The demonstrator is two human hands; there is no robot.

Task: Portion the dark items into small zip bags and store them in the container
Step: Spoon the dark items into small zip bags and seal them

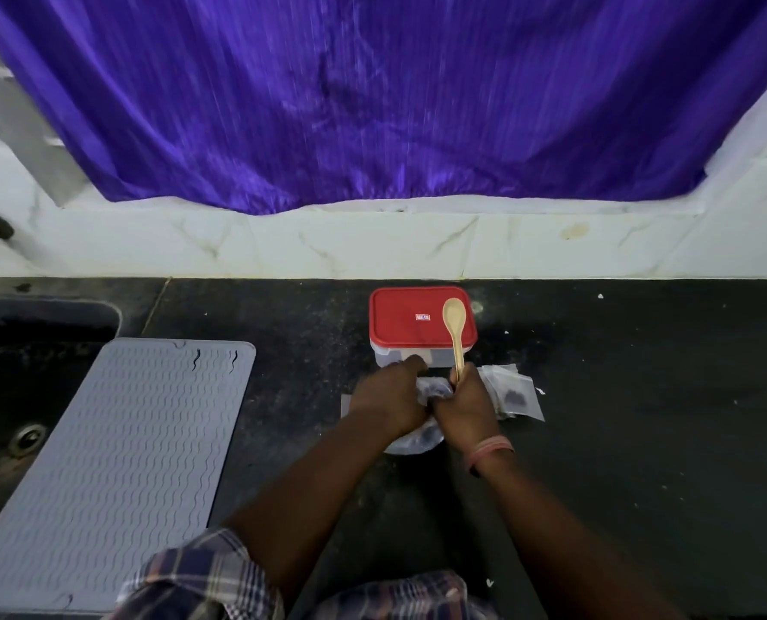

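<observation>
On a dark countertop [618, 440], a small zip bag [433, 389] was gripped between the left hand [390, 398] and the right hand [464, 404]. A wooden spoon [455, 326] was held upright in the right hand, its bowl seen over the red lid [410, 317] of a clear container [417, 356]. Filled bags [513, 396] lay just beside the right hand. A grey ribbed mat [117, 463] was spread well to the left, partly over a sink [14, 396].

Both forearms reach fwd, hands meeting near worktop's back edge. Left hand [388, 398] curled, fingers pinching. Right hand [464, 402] fisted in a grip, thumb side up, band on wrist.
</observation>
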